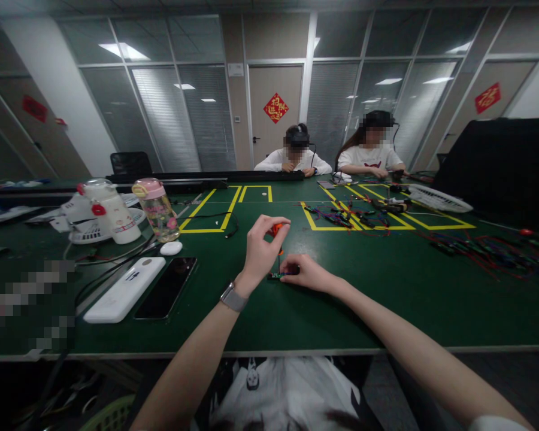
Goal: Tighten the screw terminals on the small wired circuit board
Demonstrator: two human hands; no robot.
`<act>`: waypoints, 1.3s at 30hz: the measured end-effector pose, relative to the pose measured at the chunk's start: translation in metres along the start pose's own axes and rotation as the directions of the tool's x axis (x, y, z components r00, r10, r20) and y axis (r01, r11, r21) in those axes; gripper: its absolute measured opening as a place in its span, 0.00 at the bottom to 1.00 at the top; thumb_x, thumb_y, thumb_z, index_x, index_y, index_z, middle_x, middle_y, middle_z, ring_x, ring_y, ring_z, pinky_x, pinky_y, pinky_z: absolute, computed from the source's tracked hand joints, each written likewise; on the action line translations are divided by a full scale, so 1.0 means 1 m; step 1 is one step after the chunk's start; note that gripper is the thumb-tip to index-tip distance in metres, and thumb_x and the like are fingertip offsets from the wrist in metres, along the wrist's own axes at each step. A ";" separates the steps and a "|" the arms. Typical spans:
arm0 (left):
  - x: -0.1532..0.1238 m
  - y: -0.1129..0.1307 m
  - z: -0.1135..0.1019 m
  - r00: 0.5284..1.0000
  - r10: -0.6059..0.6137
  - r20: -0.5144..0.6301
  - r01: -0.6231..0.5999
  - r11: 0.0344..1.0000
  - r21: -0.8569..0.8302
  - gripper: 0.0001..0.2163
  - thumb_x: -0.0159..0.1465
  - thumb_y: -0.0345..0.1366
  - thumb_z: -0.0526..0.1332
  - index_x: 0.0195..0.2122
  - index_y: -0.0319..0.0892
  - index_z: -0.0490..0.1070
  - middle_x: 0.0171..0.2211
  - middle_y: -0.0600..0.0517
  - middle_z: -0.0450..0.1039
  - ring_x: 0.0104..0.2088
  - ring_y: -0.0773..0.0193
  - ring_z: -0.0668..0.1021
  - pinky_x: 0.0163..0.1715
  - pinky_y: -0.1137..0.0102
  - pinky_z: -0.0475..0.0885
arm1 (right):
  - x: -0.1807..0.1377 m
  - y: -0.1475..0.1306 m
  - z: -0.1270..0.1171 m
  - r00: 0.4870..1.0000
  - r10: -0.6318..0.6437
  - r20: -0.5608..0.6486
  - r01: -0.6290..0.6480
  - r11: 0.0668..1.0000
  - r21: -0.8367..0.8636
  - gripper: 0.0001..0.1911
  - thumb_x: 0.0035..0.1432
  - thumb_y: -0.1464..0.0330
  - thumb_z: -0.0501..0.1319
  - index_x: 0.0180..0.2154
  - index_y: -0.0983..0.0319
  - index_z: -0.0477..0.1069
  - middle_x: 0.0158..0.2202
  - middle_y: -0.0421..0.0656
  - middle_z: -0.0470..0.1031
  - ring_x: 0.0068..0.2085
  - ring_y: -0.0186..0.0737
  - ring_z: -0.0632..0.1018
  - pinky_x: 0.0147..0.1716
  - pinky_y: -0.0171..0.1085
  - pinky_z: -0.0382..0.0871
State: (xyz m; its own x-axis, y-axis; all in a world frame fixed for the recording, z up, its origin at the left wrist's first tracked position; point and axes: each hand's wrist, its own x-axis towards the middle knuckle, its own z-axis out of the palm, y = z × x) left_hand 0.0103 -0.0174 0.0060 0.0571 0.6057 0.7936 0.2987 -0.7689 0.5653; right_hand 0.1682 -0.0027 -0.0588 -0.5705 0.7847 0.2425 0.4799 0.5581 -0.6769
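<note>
My left hand (263, 242), with a watch on its wrist, is closed around the orange handle of a screwdriver (276, 229). The screwdriver stands upright, its thin shaft pointing down at a small green circuit board (275, 276) on the table. Whether the tip touches the board is too small to make out. My right hand (308, 272) rests on the table with its fingers closed on the board's right end. A dark part of the board shows under those fingers; the rest of that end is hidden.
On the green table (233, 335), a white power bank (126, 290), a black phone (166, 288), an earbud case (171, 248) and two bottles stand left. Wired boards (480, 248) lie right, more (345, 214) inside yellow tape. Two people (371, 146) sit opposite.
</note>
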 end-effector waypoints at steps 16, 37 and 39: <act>0.000 0.002 0.000 1.000 0.007 -0.010 -0.006 1.000 0.020 0.05 0.65 0.35 0.61 0.40 0.44 0.76 0.35 0.52 0.71 0.37 0.65 0.75 0.37 0.71 0.70 | 0.000 -0.001 0.000 1.000 0.000 0.003 0.000 1.000 0.014 0.06 0.50 0.73 0.68 0.33 0.65 0.74 0.27 0.38 0.71 0.28 0.33 0.69 0.28 0.31 0.62; 0.000 -0.003 0.001 0.994 -0.057 0.089 0.070 0.986 -0.153 0.14 0.70 0.32 0.50 0.52 0.44 0.71 0.50 0.47 0.73 0.47 0.62 0.77 0.48 0.66 0.72 | 0.000 -0.002 0.000 1.000 0.006 0.014 -0.006 1.000 -0.001 0.06 0.50 0.73 0.67 0.33 0.66 0.74 0.27 0.39 0.71 0.28 0.34 0.70 0.29 0.32 0.63; -0.001 -0.004 0.002 0.993 -0.075 0.088 0.090 0.977 -0.192 0.14 0.70 0.32 0.51 0.52 0.43 0.71 0.49 0.47 0.74 0.45 0.63 0.78 0.47 0.66 0.73 | 0.000 -0.002 0.000 1.000 0.002 0.014 -0.002 1.000 -0.001 0.06 0.50 0.72 0.67 0.33 0.66 0.74 0.28 0.39 0.71 0.28 0.33 0.70 0.29 0.32 0.63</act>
State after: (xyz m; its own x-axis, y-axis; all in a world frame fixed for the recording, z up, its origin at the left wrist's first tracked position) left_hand 0.0114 -0.0145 0.0028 0.1182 0.6770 0.7265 0.1144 -0.7360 0.6673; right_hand 0.1673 -0.0034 -0.0577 -0.5785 0.7823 0.2311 0.4821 0.5564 -0.6767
